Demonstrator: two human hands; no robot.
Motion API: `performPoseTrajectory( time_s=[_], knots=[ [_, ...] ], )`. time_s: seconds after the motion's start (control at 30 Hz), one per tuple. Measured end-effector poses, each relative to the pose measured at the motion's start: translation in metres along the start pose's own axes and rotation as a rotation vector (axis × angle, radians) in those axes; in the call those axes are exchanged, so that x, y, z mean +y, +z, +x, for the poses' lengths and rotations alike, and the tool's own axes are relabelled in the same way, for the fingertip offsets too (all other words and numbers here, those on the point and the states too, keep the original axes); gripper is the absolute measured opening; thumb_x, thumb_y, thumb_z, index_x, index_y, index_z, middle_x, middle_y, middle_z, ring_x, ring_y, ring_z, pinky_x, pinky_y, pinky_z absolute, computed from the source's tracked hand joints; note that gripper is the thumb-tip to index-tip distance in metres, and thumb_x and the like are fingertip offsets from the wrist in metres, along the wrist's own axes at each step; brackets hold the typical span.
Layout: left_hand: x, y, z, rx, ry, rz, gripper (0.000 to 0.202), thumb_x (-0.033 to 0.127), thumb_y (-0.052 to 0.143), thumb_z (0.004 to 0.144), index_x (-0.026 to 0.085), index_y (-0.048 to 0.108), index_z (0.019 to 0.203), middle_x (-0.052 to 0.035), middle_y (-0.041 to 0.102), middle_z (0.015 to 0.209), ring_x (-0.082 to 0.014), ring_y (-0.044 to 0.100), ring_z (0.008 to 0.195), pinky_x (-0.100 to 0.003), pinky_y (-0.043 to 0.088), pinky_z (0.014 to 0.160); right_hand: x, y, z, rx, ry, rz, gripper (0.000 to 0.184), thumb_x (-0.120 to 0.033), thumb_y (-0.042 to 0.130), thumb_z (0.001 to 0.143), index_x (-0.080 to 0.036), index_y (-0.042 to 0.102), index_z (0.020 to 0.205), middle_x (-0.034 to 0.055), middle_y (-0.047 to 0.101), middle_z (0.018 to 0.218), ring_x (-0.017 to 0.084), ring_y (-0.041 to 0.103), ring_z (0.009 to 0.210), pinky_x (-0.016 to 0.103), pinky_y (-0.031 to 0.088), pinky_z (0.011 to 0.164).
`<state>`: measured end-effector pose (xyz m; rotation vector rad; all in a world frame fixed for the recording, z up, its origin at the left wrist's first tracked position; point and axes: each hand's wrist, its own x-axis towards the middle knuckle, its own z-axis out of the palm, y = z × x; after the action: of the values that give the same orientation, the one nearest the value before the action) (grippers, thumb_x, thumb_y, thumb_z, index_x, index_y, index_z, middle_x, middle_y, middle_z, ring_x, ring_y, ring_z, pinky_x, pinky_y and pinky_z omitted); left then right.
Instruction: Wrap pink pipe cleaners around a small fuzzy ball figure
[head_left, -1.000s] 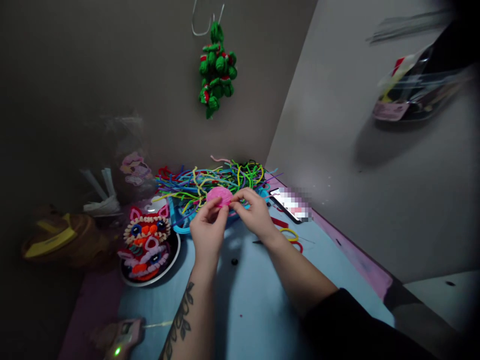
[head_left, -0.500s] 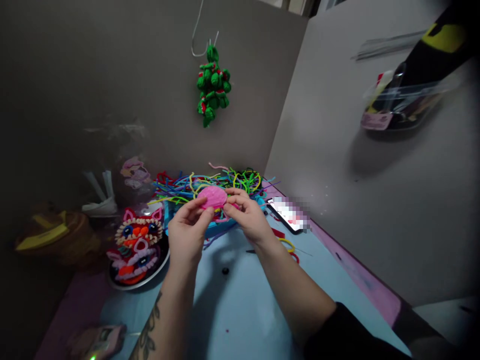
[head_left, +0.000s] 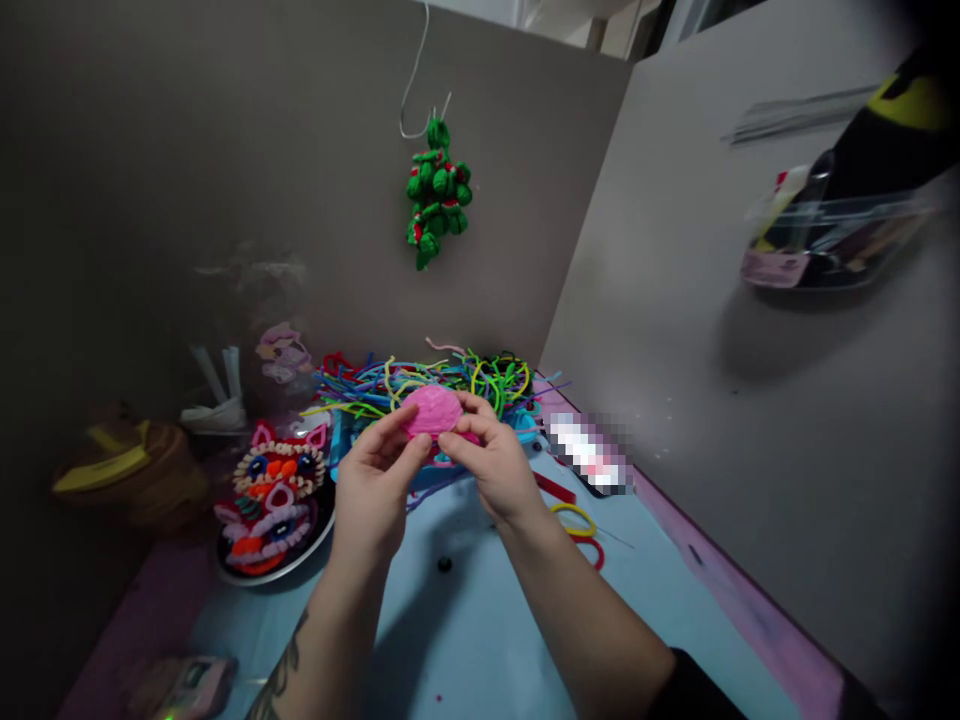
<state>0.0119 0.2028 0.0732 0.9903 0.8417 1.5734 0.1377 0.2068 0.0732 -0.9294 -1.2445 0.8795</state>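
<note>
Between my two hands is a bright pink oval piece (head_left: 435,410), fuzzy and apparently made of pipe cleaner. My left hand (head_left: 376,485) pinches its left and lower edge with thumb and fingers. Thumb and fingers of my right hand (head_left: 501,465) grip the lower right side, where more pink shows, partly hidden by the fingers. Both thumbs lie close together at the bottom edge. The piece is held up above the table, in front of a blue tray (head_left: 337,450) heaped with colourful pipe cleaners (head_left: 367,385).
Left, a round dish (head_left: 289,572) holds fuzzy animal-face pieces (head_left: 277,475). Scissors (head_left: 576,520) and a phone (head_left: 589,455) lie right. A small black bead-like object (head_left: 445,565) sits on the blue tabletop (head_left: 465,640). A green ornament (head_left: 439,195) hangs behind; a clear holder (head_left: 840,245) is wall-mounted.
My right thumb has shifted left along the pink piece's lower edge, nearer to my left thumb. The view has shifted slightly, so the surroundings appear lower and mostly farther right.
</note>
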Motion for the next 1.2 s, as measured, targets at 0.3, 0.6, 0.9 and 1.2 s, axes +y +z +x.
performPoseTrajectory(
  time_s=[0.3,0.6,0.9,1.2],
  knots=[
    [-0.002,-0.003,0.005,0.126,0.065,0.062,0.043,0.026,0.085,0.059,0.018,0.074,0.1,-0.0014,0.071,0.075,-0.0099,0.063,0.066,-0.022,0.052,0.068,0.007,-0.015,0.009,-0.112,-0.011,-0.138,0.015,-0.035,0.073,0.076,-0.02,0.071,0.077,0.0098,0.055,0.12,0.025,0.051,0.123,0.04,0.043,0.1],
    [0.006,-0.003,0.011,0.242,-0.007,-0.07,0.049,0.024,0.087,0.048,0.015,0.072,0.094,0.0023,0.063,0.06,-0.0086,0.061,0.056,-0.017,0.047,0.054,-0.001,-0.038,0.013,-0.212,-0.127,-0.523,0.01,-0.018,0.074,0.074,-0.021,0.072,0.083,0.002,0.058,0.088,0.016,0.058,0.085,0.03,0.047,0.078],
    [0.009,-0.015,0.014,0.244,0.054,0.046,0.047,0.025,0.086,0.053,0.015,0.073,0.098,0.0013,0.066,0.065,-0.0073,0.058,0.057,-0.017,0.046,0.056,-0.004,-0.037,0.01,-0.157,-0.116,-0.484,0.009,-0.015,0.063,0.075,-0.02,0.069,0.07,0.0007,0.063,0.074,0.014,0.058,0.07,0.027,0.043,0.062],
    [0.011,-0.02,0.015,0.088,-0.073,0.097,0.051,0.03,0.088,0.05,0.013,0.074,0.095,-0.0032,0.07,0.069,-0.0118,0.061,0.059,-0.024,0.05,0.059,-0.006,-0.026,0.004,-0.119,0.079,0.0,0.01,-0.031,0.075,0.069,-0.023,0.071,0.074,-0.0005,0.069,0.065,0.016,0.064,0.063,0.031,0.053,0.063]
  ],
)
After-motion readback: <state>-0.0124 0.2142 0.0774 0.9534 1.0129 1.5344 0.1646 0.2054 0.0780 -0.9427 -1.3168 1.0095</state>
